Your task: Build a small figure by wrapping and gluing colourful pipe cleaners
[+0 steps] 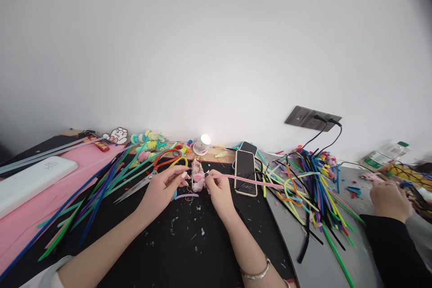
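My right hand (218, 189) is closed, its thumb and finger pinching one end of a pink pipe cleaner (249, 180). The rest of that strip stretches off to the right, across a phone. My left hand (165, 184) is also closed, fingertips together around something small and whitish that I cannot make out. Between both hands is a small pale pink object (197, 176) with a rounder pink patch, too small to name. Just below it lies a short lilac pipe cleaner piece (186, 196). Orange-handled scissors (135, 187) lie left of my left hand.
Pipe cleaners lie in bundles at left (97, 189) and right (315, 180). Two phones (245, 172) overlap beside my right hand. A paper cup (203, 145) stands by the wall, under a socket panel (312, 118) with plugged cables. Another person's hand (389, 200) is far right.
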Demonstrator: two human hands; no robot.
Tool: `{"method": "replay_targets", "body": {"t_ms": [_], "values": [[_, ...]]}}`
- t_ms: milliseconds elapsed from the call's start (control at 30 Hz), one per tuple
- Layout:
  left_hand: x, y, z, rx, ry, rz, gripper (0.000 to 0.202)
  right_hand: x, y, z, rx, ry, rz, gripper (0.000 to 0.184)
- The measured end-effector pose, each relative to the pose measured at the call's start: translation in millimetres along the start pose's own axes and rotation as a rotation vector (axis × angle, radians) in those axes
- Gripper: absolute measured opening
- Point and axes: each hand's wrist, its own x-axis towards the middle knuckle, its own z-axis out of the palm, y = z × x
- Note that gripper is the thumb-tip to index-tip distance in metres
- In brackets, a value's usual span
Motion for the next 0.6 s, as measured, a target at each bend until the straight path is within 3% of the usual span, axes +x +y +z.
{"method": "replay_targets", "body": {"t_ms": [600], "values": [[-3, 12, -3.3, 0.102, -0.035, -0.006, 0.012, 0, 3, 1, 0.008, -0.017, 0.010, 0.025]]}}
